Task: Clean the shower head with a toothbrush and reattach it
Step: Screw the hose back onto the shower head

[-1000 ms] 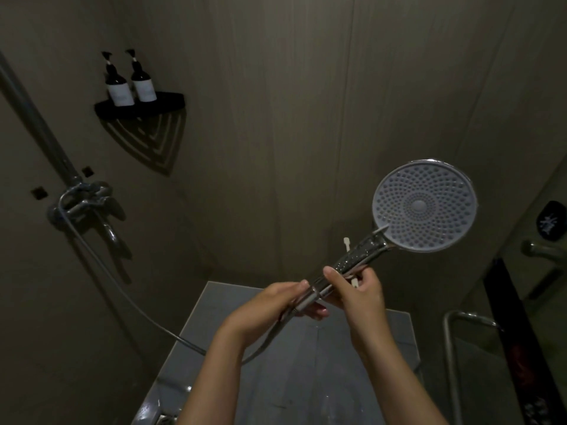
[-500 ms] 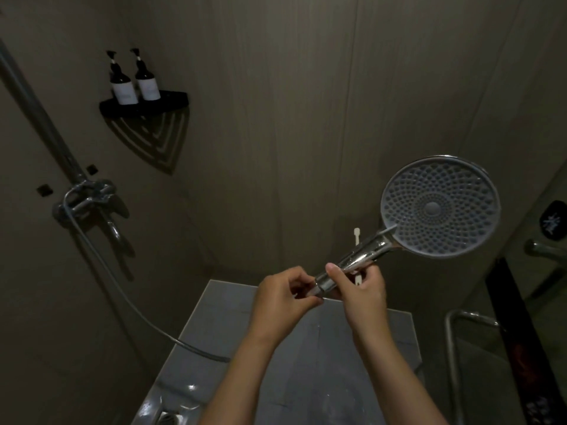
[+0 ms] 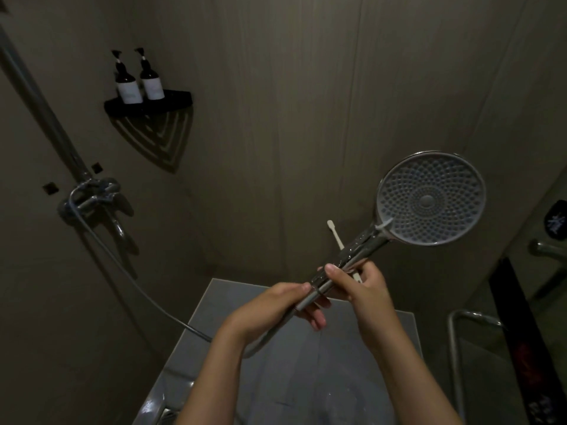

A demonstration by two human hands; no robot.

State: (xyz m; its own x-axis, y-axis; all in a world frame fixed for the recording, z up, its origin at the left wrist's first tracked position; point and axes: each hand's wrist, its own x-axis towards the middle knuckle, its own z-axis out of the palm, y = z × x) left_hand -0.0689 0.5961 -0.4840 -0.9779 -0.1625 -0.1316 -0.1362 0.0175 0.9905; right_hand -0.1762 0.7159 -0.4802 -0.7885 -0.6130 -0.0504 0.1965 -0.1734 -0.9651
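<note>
Dim brown walls close in a shower stall with a grey floor (image 3: pixel 306 378). Held up in mid-air at the right, the shower head (image 3: pixel 429 197) turns its round, nozzled face toward the camera. The right hand (image 3: pixel 365 286) grips its chrome handle, fingers curled round it, and also holds a white toothbrush (image 3: pixel 336 234) that sticks up behind the handle. The left hand (image 3: pixel 276 308) pinches the end of the hose (image 3: pixel 147 299) where it meets the handle, thumb on top. The hose runs to a wall tap (image 3: pixel 92 197). Two bottles (image 3: pixel 127 84) stand on a corner shelf (image 3: pixel 178 98).
</note>
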